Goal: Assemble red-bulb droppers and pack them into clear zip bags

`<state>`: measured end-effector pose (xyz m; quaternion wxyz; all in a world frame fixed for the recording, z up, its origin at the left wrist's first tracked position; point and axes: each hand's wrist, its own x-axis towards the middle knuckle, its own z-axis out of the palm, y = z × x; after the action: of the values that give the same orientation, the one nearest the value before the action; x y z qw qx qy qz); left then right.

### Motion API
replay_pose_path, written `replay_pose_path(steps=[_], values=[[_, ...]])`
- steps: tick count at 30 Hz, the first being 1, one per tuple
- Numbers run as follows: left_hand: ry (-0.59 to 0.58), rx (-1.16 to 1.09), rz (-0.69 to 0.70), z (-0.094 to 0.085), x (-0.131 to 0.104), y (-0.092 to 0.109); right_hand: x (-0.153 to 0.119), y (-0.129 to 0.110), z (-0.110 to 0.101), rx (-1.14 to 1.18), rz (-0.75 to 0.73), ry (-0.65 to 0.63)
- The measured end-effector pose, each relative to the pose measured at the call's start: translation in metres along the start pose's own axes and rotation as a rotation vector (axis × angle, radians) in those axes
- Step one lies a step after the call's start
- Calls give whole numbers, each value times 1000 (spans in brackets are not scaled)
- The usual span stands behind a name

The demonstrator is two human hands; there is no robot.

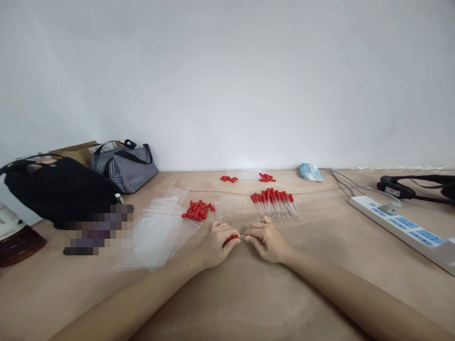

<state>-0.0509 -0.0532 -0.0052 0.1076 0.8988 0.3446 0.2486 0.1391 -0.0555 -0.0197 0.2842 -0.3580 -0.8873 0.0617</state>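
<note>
My left hand (219,244) is closed around a red rubber bulb (232,238). Pinched in my right hand (267,240) is a thin clear glass tube (242,236), whose end meets the bulb between my fingertips. Whether the tube sits inside the bulb I cannot tell. Just beyond my left hand lie a heap of loose red bulbs (198,210) and a row of bare clear tubes (230,206). Past my right hand, several droppers (275,203) with red bulbs on clear tubes lie side by side.
Clear zip bags (152,237) lie flat on the left. Further left are a black bag (60,189) and a striped bag (130,166). More red bulbs (266,177) lie near the wall. A blue mask (310,172), a power strip (401,227) and a black headset (398,188) occupy the right.
</note>
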Motion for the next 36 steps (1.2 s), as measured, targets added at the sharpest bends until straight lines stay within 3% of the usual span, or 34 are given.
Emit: replay_pose_path(steps=[9,13,16,19,22,25,30,36], values=[[20,73,-35,-1,3,-9,5,3,-19,-200,-91,-91],[47,103,-18,0,2,-15,4,4,-20,-251,-56,-118],[207,149,-124,0,1,-19,7,12,-15,-206,113,-56],[306,164,-247,-1,1,-23,17,26,-11,-137,414,98],[205,125,-264,-1,3,-23,32,36,-5,-192,602,165],[79,68,-231,-2,3,-21,47,39,3,-292,649,137],[72,34,-206,-3,3,-22,57,40,13,-360,693,92],[65,34,-217,-1,3,-23,63,40,11,-343,754,54]])
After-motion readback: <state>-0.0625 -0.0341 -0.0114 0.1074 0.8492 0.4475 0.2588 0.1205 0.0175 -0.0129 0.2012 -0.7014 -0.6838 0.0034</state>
